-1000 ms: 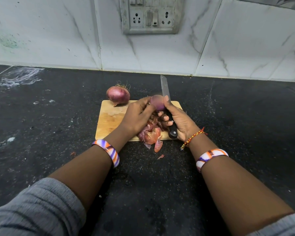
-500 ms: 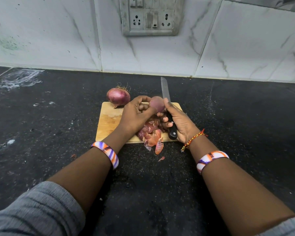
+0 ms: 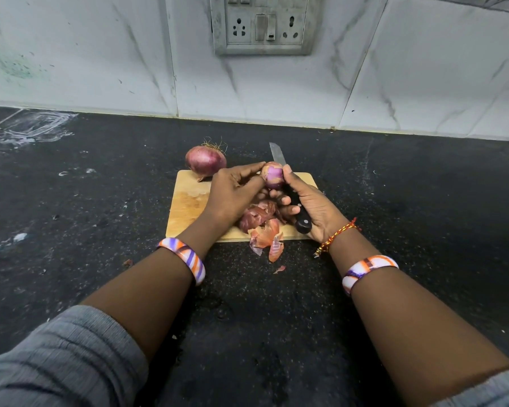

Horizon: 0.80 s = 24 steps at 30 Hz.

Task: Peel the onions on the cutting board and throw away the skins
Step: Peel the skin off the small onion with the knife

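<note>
A wooden cutting board (image 3: 188,207) lies on the black counter. My left hand (image 3: 232,192) grips a small, partly peeled purple onion (image 3: 273,174) above the board's far edge. My right hand (image 3: 312,207) holds a black-handled knife (image 3: 301,221), blade pointing away, with its thumb pressed on the onion's right side. An unpeeled red onion (image 3: 205,161) with dry roots sits at the board's far left corner. A heap of reddish onion skins (image 3: 262,227) lies on the board's near edge, spilling onto the counter.
The black stone counter (image 3: 100,201) runs to a white marble-look wall (image 3: 100,69) with a socket plate (image 3: 263,24) behind the board. Small skin scraps (image 3: 279,269) and white smears (image 3: 36,127) lie on the counter.
The onion has been turned in my hands and now shows a paler peeled face. My left fingers have shifted along its left side. The knife stays in my right hand.
</note>
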{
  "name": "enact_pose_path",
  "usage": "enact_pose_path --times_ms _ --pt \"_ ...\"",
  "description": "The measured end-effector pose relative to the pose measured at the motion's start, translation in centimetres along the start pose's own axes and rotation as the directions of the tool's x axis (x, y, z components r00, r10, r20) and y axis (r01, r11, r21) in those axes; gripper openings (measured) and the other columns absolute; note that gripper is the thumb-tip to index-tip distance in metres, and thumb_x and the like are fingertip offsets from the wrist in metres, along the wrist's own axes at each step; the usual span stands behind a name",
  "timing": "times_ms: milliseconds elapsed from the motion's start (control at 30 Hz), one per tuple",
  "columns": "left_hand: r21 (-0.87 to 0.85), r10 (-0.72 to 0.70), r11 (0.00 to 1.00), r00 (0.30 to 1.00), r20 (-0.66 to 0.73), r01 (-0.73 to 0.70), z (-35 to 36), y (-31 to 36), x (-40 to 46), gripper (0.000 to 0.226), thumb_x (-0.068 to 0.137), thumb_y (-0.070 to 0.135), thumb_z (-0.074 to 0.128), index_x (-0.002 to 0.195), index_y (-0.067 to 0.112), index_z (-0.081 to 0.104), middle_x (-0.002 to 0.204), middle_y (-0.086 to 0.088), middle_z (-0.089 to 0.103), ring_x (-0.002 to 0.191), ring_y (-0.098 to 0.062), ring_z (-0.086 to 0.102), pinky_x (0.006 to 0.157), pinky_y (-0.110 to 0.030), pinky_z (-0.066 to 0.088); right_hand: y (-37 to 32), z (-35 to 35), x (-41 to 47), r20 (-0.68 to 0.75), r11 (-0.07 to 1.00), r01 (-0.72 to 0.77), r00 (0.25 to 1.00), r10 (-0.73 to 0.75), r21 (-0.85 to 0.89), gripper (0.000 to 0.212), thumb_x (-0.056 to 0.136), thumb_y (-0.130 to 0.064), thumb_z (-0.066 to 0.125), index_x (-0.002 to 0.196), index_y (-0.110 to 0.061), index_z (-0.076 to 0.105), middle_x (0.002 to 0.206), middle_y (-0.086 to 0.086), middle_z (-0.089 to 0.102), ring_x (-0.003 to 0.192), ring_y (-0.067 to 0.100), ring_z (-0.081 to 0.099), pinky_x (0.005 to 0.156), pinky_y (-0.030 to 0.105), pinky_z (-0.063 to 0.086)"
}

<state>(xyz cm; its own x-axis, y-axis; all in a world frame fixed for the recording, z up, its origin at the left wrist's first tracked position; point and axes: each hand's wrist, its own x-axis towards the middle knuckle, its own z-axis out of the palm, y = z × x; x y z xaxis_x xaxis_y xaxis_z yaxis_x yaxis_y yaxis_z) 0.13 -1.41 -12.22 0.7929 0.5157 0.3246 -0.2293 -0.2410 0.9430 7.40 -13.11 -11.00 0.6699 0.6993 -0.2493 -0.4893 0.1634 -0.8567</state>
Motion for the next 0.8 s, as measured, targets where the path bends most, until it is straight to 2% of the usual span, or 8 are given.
enact_pose_path --times_ms 67,133,267,367,500,600,700,800 --pt "0.023 0.011 1.0 1.0 -0.02 -0.011 -0.1 -0.1 0.0 0.03 0.085 0.003 0.058 0.115 0.007 0.061 0.103 -0.011 0.068 0.074 -0.011 0.063 0.081 -0.034 0.054 0.0 0.0 0.0 0.007 1.0 -0.002 1.0 0.002 -0.008 0.03 0.095 -0.03 0.049 0.088 -0.002 0.058 0.061 0.005 0.056 0.038 0.004 0.044 0.03 0.009 0.031" --pt "0.041 0.015 0.999 0.999 -0.047 -0.013 -0.1 -0.3 0.1 0.028 0.084 0.004 0.061 0.112 0.003 0.063 0.103 -0.013 0.069 0.08 -0.015 0.064 0.084 -0.036 0.053 0.0 0.0 0.0 0.013 1.0 0.0 1.0 0.0 -0.014 0.03 0.095 -0.03 0.048 0.087 -0.002 0.057 0.064 0.006 0.055 0.038 0.003 0.044 0.03 0.008 0.031" --pt "0.141 0.118 0.985 0.987 -0.109 -0.102 -0.4 -0.7 0.2 0.023 0.079 0.004 0.067 0.102 -0.001 0.068 0.095 -0.009 0.07 0.076 0.0 0.063 0.077 -0.018 0.052 -0.1 0.0 -0.1 0.02 1.0 0.002 1.0 -0.002 -0.003 0.03 0.095 -0.03 0.047 0.088 -0.002 0.058 0.066 0.006 0.054 0.039 0.004 0.045 0.031 0.008 0.032" --pt "0.142 0.145 0.982 0.982 -0.118 -0.127 -0.4 -0.8 0.2 0.018 0.077 0.006 0.069 0.095 0.006 0.07 0.086 -0.006 0.069 0.074 -0.012 0.063 0.07 -0.021 0.052 -0.1 0.0 -0.1 0.019 1.0 0.005 1.0 -0.005 -0.006 0.03 0.095 -0.029 0.048 0.087 -0.003 0.059 0.067 0.006 0.054 0.039 0.003 0.046 0.031 0.008 0.032" --pt "0.199 0.279 0.948 0.949 -0.144 -0.248 -0.4 -0.9 0.1 0.01 0.071 0.013 0.065 0.081 0.015 0.067 0.078 -0.001 0.063 0.069 -0.003 0.056 0.063 -0.013 0.045 0.0 0.1 -0.2 0.008 1.0 0.016 1.0 -0.016 -0.012 0.029 0.095 -0.027 0.048 0.084 -0.003 0.059 0.065 0.005 0.055 0.039 0.003 0.045 0.031 0.008 0.031" --pt "0.254 0.306 0.93 0.943 -0.133 -0.266 -0.3 -0.9 0.0 0.005 0.07 0.016 0.063 0.073 0.014 0.065 0.073 -0.001 0.059 0.064 -0.001 0.051 0.06 -0.02 0.044 0.0 0.2 -0.2 -0.011 1.0 0.023 1.0 -0.023 -0.02 0.027 0.094 -0.026 0.05 0.083 -0.003 0.06 0.064 0.006 0.055 0.039 0.003 0.044 0.03 0.009 0.03" --pt "0.371 0.336 0.888 0.935 -0.116 -0.273 -0.1 -1.1 0.0 0.025 0.069 0.031 0.055 0.068 0.007 0.062 0.07 -0.002 0.057 0.059 -0.011 0.045 0.056 -0.032 0.042 0.0 0.2 -0.2 -0.014 0.999 0.013 1.0 -0.014 -0.03 0.025 0.094 -0.026 0.052 0.084 -0.004 0.06 0.066 0.006 0.052 0.039 0.003 0.043 0.03 0.009 0.03" --pt "0.428 0.356 0.857 0.93 -0.088 -0.287 0.0 -1.0 -0.1 0.027 0.07 0.035 0.048 0.067 0.009 0.057 0.07 -0.002 0.055 0.06 -0.014 0.044 0.055 -0.033 0.041 0.0 0.1 -0.1 -0.01 0.999 0.001 1.0 -0.001 -0.038 0.026 0.093 -0.029 0.052 0.082 -0.006 0.059 0.066 0.006 0.051 0.038 0.003 0.042 0.03 0.009 0.03"
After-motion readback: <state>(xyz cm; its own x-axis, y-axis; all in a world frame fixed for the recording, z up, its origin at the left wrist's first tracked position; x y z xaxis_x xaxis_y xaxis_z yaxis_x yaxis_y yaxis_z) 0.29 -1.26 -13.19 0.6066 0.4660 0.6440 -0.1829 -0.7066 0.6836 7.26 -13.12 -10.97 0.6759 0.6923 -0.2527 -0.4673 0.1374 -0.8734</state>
